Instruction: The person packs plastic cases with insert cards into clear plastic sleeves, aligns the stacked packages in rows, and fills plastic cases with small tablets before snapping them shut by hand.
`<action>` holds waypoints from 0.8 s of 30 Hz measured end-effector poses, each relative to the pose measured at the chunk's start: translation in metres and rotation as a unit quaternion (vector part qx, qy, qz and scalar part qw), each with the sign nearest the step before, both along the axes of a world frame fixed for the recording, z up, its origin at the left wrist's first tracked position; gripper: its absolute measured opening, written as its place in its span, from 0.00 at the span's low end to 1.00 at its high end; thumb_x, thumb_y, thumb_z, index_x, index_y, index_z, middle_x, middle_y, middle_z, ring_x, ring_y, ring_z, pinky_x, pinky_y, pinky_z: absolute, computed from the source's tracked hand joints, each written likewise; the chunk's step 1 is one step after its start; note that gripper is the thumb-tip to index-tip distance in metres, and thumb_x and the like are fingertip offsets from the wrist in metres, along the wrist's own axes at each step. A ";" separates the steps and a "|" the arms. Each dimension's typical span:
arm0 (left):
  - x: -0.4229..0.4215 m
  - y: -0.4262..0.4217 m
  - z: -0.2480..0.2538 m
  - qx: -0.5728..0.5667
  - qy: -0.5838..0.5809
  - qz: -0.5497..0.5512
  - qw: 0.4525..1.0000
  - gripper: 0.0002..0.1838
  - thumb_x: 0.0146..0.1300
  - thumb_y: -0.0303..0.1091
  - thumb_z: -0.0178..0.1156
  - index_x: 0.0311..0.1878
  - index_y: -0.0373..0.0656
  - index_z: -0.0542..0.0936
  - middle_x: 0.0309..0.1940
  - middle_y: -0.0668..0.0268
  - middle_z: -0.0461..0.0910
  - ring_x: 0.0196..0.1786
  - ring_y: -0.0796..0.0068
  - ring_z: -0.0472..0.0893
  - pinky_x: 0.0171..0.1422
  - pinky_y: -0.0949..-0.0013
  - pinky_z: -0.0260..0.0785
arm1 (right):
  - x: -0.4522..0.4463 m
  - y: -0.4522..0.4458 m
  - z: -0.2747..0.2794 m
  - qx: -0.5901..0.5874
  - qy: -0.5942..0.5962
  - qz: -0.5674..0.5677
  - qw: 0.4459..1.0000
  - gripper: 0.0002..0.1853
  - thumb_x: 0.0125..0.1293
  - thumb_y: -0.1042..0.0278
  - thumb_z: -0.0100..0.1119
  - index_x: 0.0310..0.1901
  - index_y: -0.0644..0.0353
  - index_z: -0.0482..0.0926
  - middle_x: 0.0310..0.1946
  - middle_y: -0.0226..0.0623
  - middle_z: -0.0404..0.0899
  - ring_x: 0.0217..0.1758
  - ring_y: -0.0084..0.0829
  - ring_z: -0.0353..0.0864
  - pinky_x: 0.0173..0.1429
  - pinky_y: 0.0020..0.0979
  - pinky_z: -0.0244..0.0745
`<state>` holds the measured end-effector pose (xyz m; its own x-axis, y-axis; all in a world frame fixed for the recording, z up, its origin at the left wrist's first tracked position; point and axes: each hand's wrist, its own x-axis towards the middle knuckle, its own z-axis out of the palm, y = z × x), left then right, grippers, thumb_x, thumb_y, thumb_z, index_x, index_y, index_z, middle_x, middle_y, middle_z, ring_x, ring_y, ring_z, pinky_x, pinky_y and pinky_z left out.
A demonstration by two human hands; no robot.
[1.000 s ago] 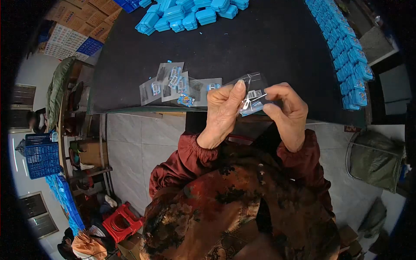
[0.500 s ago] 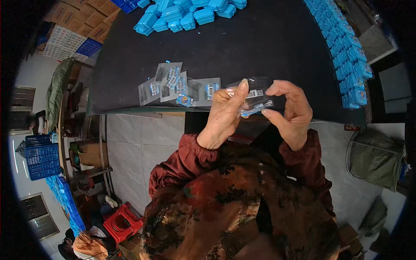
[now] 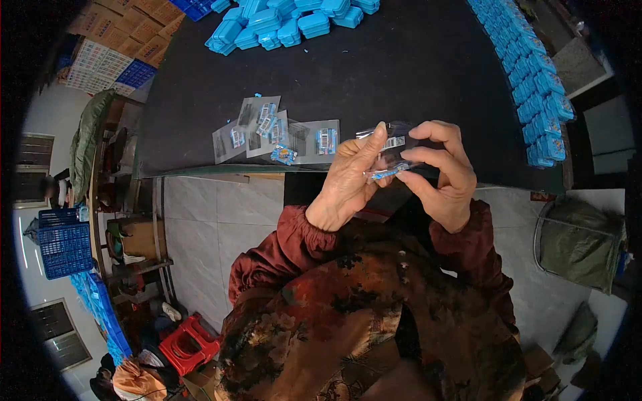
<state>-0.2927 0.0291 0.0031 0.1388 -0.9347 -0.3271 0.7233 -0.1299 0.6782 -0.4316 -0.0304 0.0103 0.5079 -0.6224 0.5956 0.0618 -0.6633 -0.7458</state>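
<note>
Above the near edge of the black table, my left hand (image 3: 344, 174) pinches a clear plastic bag (image 3: 389, 158) between thumb and fingers. A white barcode label (image 3: 396, 142) shows through the shiny plastic, and a blue printed piece (image 3: 384, 174) lies along its lower edge. My right hand (image 3: 445, 177) grips the bag's right side, fingers curved and thumb at the lower corner. Left of my hands, several clear flat bags (image 3: 305, 142) with blue barcode cards lie overlapping on the table. A small blue printed card (image 3: 284, 155) rests at their front.
Blue plastic cases (image 3: 266, 21) are heaped at the table's far side. More blue cases (image 3: 535, 87) stand in long rows along the right edge of the black table (image 3: 408, 73). A red stool (image 3: 190, 344) and a blue crate (image 3: 65, 250) are on the left.
My right fingers have curled inward and moved slightly left, closer to the bag. The bag has tilted a little in my hands. The flat bags on the table have not moved.
</note>
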 end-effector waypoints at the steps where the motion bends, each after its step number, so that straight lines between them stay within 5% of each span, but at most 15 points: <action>1: 0.000 0.001 0.000 0.001 0.002 -0.013 1.000 0.17 0.64 0.46 0.53 0.25 0.46 0.74 0.14 0.75 0.68 0.15 0.84 0.67 0.18 0.78 0.60 | 0.000 -0.002 0.000 -0.069 0.016 -0.019 0.997 0.15 0.41 0.77 0.69 0.32 0.58 0.76 0.41 0.31 0.73 0.46 0.29 0.71 0.43 0.28 0.70; 6: 0.005 0.000 -0.005 -0.012 0.019 -0.062 0.998 0.18 0.66 0.47 0.51 0.27 0.43 0.73 0.15 0.73 0.67 0.17 0.80 0.68 0.20 0.77 0.60 | -0.001 -0.001 -0.003 -0.151 0.035 -0.060 0.986 0.10 0.46 0.75 0.67 0.30 0.57 0.76 0.32 0.29 0.75 0.41 0.27 0.72 0.40 0.28 0.67; 8: 0.009 0.001 0.002 -0.001 0.013 -0.034 0.999 0.20 0.68 0.48 0.46 0.31 0.40 0.73 0.19 0.70 0.68 0.22 0.79 0.70 0.24 0.77 0.61 | -0.001 0.001 -0.008 0.074 -0.040 -0.114 0.990 0.06 0.53 0.73 0.64 0.27 0.58 0.74 0.28 0.31 0.74 0.32 0.22 0.72 0.35 0.24 0.66; 9: 0.011 0.003 0.004 0.009 -0.082 0.021 0.996 0.21 0.69 0.49 0.43 0.38 0.39 0.74 0.24 0.69 0.70 0.26 0.79 0.71 0.27 0.77 0.61 | -0.004 0.002 -0.002 0.154 -0.056 -0.108 0.980 0.09 0.61 0.69 0.58 0.25 0.59 0.72 0.25 0.31 0.73 0.25 0.16 0.68 0.31 0.20 0.63; 10: 0.011 0.004 0.002 0.009 -0.082 0.020 0.996 0.21 0.69 0.49 0.43 0.38 0.39 0.74 0.24 0.69 0.70 0.26 0.79 0.71 0.27 0.77 0.61 | -0.008 -0.002 -0.004 0.154 -0.056 -0.108 0.981 0.09 0.61 0.69 0.58 0.25 0.59 0.72 0.25 0.31 0.73 0.25 0.16 0.68 0.31 0.20 0.63; 12: 0.012 0.007 -0.005 -0.107 -0.286 0.165 0.938 0.20 0.69 0.47 0.43 0.41 0.38 0.75 0.26 0.69 0.72 0.27 0.81 0.70 0.28 0.78 0.61 | -0.016 -0.011 -0.009 0.227 -0.056 -0.072 0.970 0.12 0.64 0.66 0.55 0.25 0.60 0.71 0.22 0.28 0.72 0.24 0.13 0.66 0.28 0.19 0.62; 16: 0.005 0.015 0.002 -0.155 -0.422 0.131 0.884 0.13 0.67 0.36 0.51 0.41 0.35 0.77 0.33 0.69 0.75 0.30 0.86 0.69 0.34 0.81 0.61 | -0.008 -0.005 0.000 0.263 -0.070 -0.030 0.962 0.13 0.66 0.63 0.53 0.26 0.61 0.72 0.24 0.29 0.76 0.26 0.14 0.70 0.31 0.20 0.67; 17: 0.004 0.016 0.000 -0.141 -0.381 0.107 0.907 0.09 0.64 0.31 0.56 0.41 0.34 0.78 0.36 0.68 0.75 0.32 0.86 0.69 0.37 0.81 0.61 | -0.003 -0.001 0.006 0.275 -0.083 -0.014 0.958 0.13 0.66 0.63 0.52 0.27 0.61 0.74 0.28 0.32 0.78 0.27 0.15 0.73 0.33 0.21 0.70; 20: 0.004 0.014 -0.006 -0.203 -0.465 0.089 0.857 0.07 0.61 0.29 0.58 0.41 0.36 0.78 0.36 0.67 0.75 0.34 0.84 0.70 0.40 0.79 0.63 | 0.000 -0.002 0.000 0.277 -0.090 -0.002 0.957 0.13 0.68 0.63 0.49 0.31 0.62 0.76 0.34 0.37 0.80 0.31 0.17 0.76 0.36 0.22 0.73; 24: 0.001 0.011 -0.002 -0.217 -0.551 0.144 0.793 0.09 0.56 0.29 0.63 0.40 0.37 0.80 0.46 0.62 0.72 0.49 0.75 0.68 0.52 0.72 0.61 | 0.002 0.003 0.007 0.292 -0.063 -0.042 0.954 0.14 0.69 0.63 0.46 0.37 0.64 0.78 0.35 0.38 0.80 0.31 0.19 0.77 0.36 0.22 0.73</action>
<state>-0.2913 0.0398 0.0008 0.3451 -0.8033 0.4855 -0.3820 0.3522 0.8544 -0.4294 -0.0272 0.0170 0.3890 -0.9018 0.1884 0.1392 -0.1446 -0.9797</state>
